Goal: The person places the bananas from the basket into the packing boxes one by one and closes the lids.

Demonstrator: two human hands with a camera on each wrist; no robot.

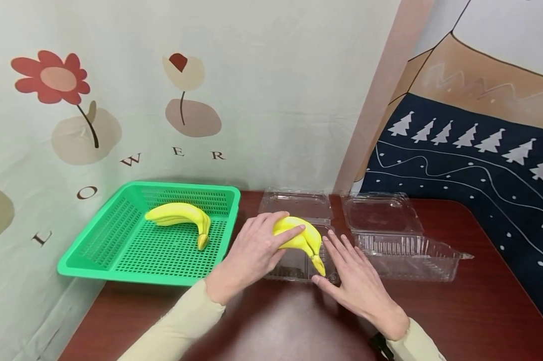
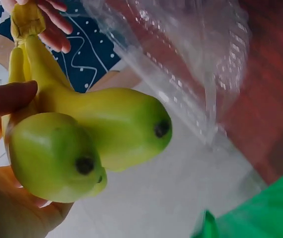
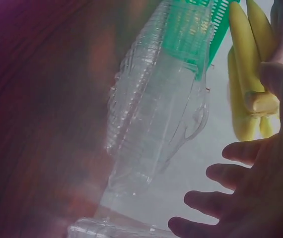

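Observation:
A bunch of yellow bananas (image 1: 309,239) is gripped by my left hand (image 1: 252,246), above a lidded clear plastic container (image 1: 289,271). In the left wrist view the greenish tips of the bananas (image 2: 126,124) face the camera, with the thumb across the bunch. My right hand (image 1: 359,278) is beside the stem end, fingers spread and fairly straight. Seen from the right wrist, that hand (image 3: 250,178) holds nothing; whether its thumb touches the stem I cannot tell. The left container's lid (image 1: 296,204) is folded back, and the bananas and left hand hide part of its base.
On the left stands a green basket (image 1: 70,263) with another banana bunch (image 1: 181,213) in it. To the right is a second clear container (image 1: 411,265), its lid (image 1: 381,213) folded back. A printed curtain (image 1: 271,110) hangs behind the dark red table (image 1: 488,311).

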